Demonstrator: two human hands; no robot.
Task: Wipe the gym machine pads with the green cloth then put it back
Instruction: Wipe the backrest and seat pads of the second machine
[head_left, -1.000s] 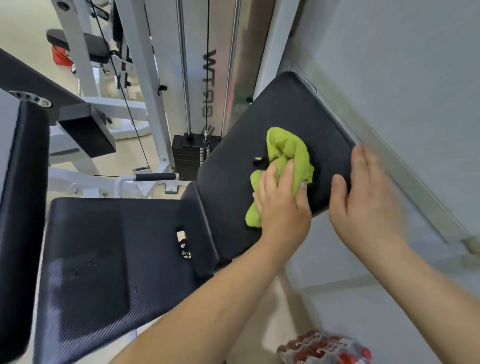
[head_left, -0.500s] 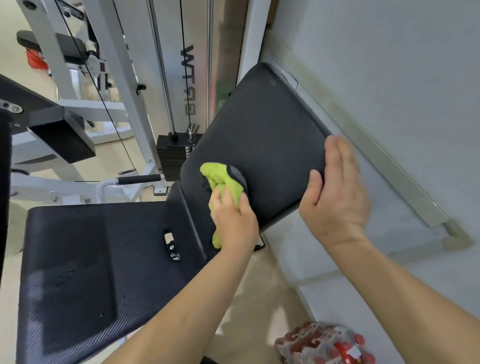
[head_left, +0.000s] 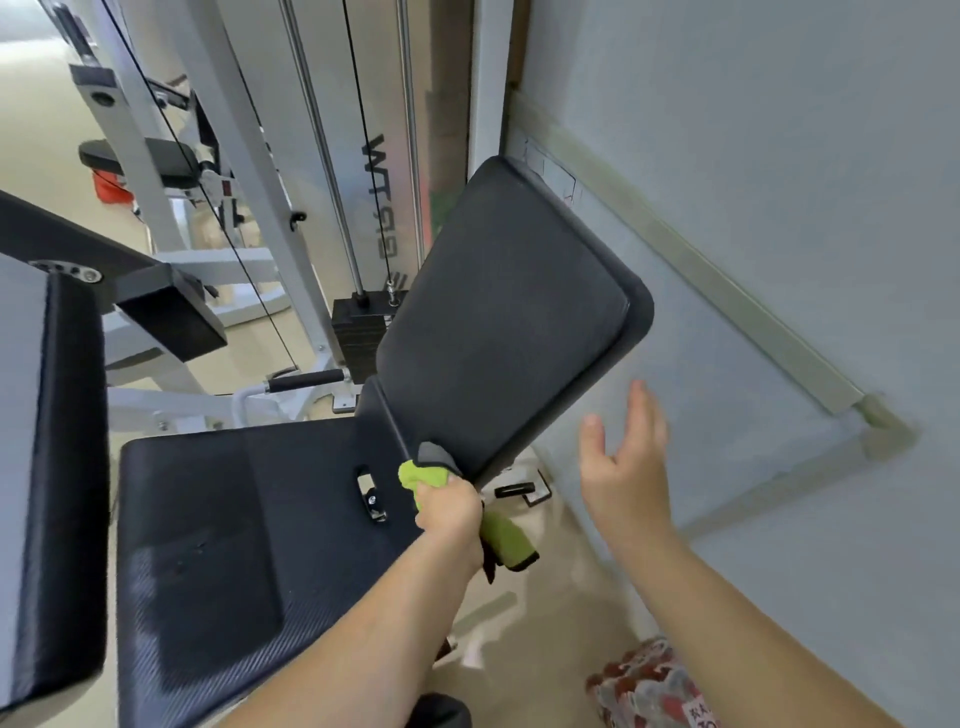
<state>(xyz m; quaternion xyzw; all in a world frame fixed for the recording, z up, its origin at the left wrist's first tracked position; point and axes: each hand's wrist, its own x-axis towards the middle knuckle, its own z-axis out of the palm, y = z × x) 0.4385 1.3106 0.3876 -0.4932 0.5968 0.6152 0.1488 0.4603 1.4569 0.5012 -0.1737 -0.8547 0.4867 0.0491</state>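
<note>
My left hand (head_left: 449, 506) grips the green cloth (head_left: 506, 543) at the lower near corner of the tilted black back pad (head_left: 509, 312). Part of the cloth bunches above my fist, and a tail hangs below it over the floor. The flat black seat pad (head_left: 249, 545) lies to the left, joined to the back pad at a hinge with a metal latch (head_left: 370, 496). My right hand (head_left: 626, 467) hovers open, fingers spread, just right of the back pad and not touching it.
A grey wall (head_left: 779, 208) with a pale skirting strip runs close on the right. Behind the pads stand the white machine frame, cables and black weight stack (head_left: 358, 338). Another black pad (head_left: 57, 467) rises at far left. A shrink-wrapped pack of bottles (head_left: 649, 686) sits on the floor.
My left hand has dragged the cloth down the back pad from its middle to its lower corner. My right hand has let go of the pad's right edge and pulled away, open.
</note>
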